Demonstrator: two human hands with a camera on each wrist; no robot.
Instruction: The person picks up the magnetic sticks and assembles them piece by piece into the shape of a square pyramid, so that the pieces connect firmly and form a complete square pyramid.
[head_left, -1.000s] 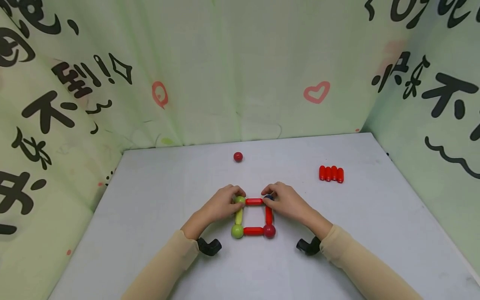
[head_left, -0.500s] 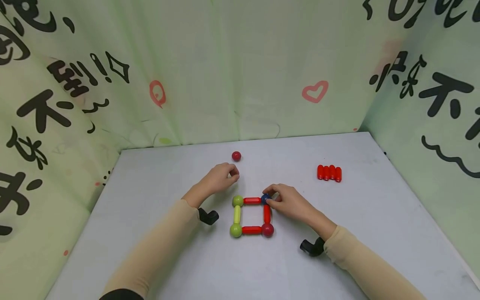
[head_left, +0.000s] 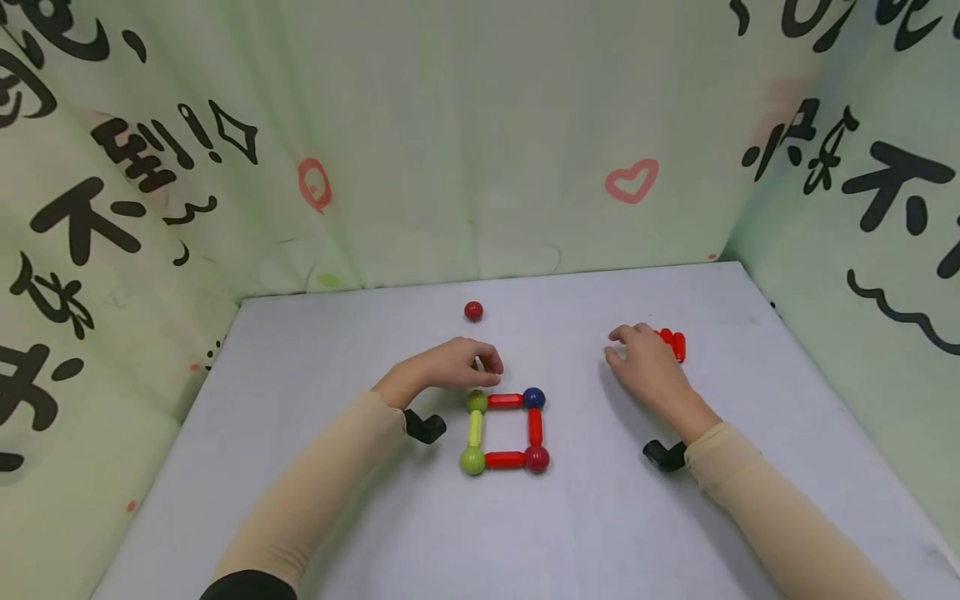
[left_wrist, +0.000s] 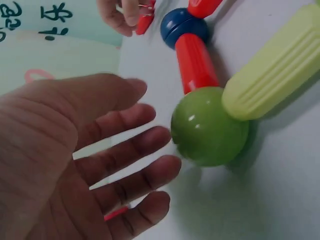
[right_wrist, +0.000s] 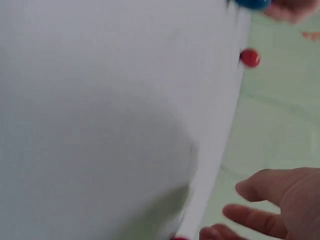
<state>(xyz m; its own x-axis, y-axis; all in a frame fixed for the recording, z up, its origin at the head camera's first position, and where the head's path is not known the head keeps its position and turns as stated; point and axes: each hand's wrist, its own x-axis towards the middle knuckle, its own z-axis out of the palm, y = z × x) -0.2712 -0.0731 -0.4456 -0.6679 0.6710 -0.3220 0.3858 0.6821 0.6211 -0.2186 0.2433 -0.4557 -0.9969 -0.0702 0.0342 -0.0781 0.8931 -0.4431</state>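
Red sticks (head_left: 672, 342) lie side by side in a small cluster right of centre in the head view, and your right hand (head_left: 647, 367) rests over their left end with fingers loosely spread, gripping nothing yet. Your left hand (head_left: 450, 365) hovers open just above the upper left corner of the square frame (head_left: 505, 430), its relaxed fingers (left_wrist: 131, 179) near the green ball (left_wrist: 209, 126) but not touching it.

The frame sits at the centre of the picture: two green balls on its left side joined by a yellow-green stick (head_left: 476, 428), a blue ball (head_left: 533, 397) and a dark red ball (head_left: 537, 458) on its right, red sticks on the other three sides.

To lift one stick cleanly, pinch the nearest one by its ends and peel it sideways, since its neighbours probably cling. Steady the frame lightly with your left hand so it keeps its shape.

A lone red ball (head_left: 473, 311) rests higher up, near the tabletop's far edge. The tabletop (head_left: 300, 467) is pale grey. Light green cloth printed with black characters and red hearts hangs behind and at both sides.
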